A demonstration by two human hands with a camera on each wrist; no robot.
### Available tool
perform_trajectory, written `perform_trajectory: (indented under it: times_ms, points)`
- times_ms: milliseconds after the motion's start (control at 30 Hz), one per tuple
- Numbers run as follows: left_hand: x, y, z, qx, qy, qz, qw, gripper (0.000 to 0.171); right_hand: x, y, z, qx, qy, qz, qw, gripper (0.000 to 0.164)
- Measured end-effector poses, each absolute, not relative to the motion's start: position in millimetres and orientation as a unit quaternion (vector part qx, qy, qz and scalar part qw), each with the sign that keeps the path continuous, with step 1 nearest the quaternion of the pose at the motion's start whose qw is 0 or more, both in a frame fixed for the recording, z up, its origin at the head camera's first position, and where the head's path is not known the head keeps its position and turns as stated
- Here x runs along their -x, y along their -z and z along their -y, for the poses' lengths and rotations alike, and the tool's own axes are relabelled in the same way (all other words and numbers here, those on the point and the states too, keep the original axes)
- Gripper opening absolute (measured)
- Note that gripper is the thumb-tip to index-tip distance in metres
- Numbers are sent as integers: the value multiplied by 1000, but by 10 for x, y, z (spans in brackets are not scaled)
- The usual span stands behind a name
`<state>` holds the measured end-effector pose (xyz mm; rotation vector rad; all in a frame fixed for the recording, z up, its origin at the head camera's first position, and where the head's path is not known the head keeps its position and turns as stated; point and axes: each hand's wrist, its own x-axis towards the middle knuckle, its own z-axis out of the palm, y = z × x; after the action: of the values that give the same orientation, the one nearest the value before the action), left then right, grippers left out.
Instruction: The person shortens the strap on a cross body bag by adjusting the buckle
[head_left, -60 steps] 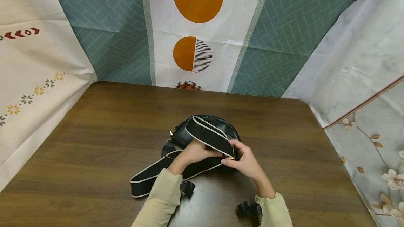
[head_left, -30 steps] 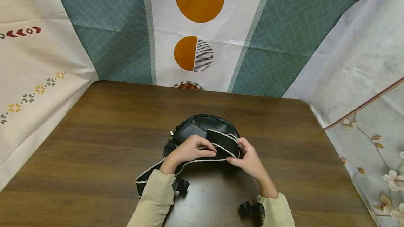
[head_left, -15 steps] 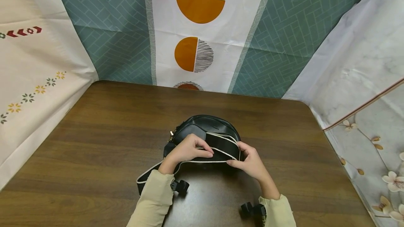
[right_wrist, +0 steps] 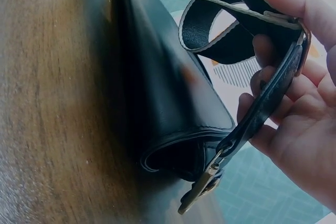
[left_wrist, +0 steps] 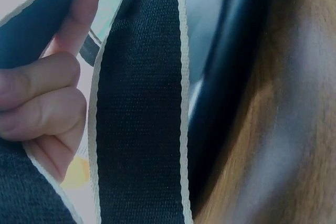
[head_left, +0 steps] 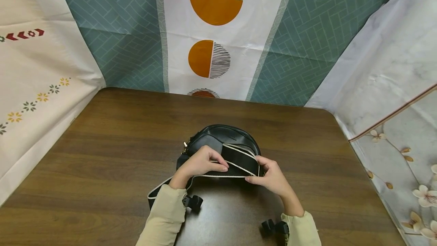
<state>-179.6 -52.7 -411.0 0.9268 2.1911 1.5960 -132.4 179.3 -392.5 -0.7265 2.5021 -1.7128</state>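
A rounded black handbag [head_left: 218, 132] lies on the wooden table, with its wide black, cream-edged strap [head_left: 240, 158] folded over its near side. My left hand [head_left: 201, 162] pinches the strap in front of the bag; in the left wrist view its fingers [left_wrist: 44, 114] curl around the webbing. At the bag's right end, my right hand [head_left: 271, 175] grips the strap between thumb and fingers. The right wrist view shows that grip beside a metal ring [right_wrist: 304, 48], where webbing meets a leather tab [right_wrist: 257, 108]. A gold-coloured clasp [right_wrist: 199, 190] hangs at the tab's lower end.
The brown table [head_left: 112, 155] extends all around the bag. A loop of strap [head_left: 157, 193] trails at the left beside my sleeve. A patterned cloth [head_left: 218, 60] hangs behind the table, with pale cloths at both sides. Black wrist mounts [head_left: 192, 203] sit at both cuffs.
The raised strap loop has come down and lies folded lower against the bag. My left hand has shifted slightly left, drawing in the trailing strap; the right hand has moved slightly down.
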Motion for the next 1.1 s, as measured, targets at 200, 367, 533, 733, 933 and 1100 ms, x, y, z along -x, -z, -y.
perform_trajectory:
  times_ms: [200, 367, 533, 733, 933, 1100]
  points:
    - [1804, 4109, 547, -326, -546, -760, 137, 7, 1318, 3933, -1810, 231, 546, -805, 20, 29]
    - [1816, 4090, 587, -318, -543, -765, 137, 7, 1321, 3965, -1848, 226, 560, -797, 13, 32]
    - [1829, 4097, 619, -317, -544, -764, 140, 8, 1328, 3963, -1862, 231, 566, -791, 13, 33]
    - [1829, 4103, 662, -314, -542, -767, 135, 8, 1336, 3958, -1864, 234, 566, -790, 24, 31]
    - [1825, 4078, 711, -299, -545, -770, 142, 7, 1343, 3937, -1874, 236, 555, -797, 21, 30]
    - [1840, 4085, 731, -299, -541, -773, 144, 7, 1352, 3935, -1881, 239, 552, -799, 23, 30]
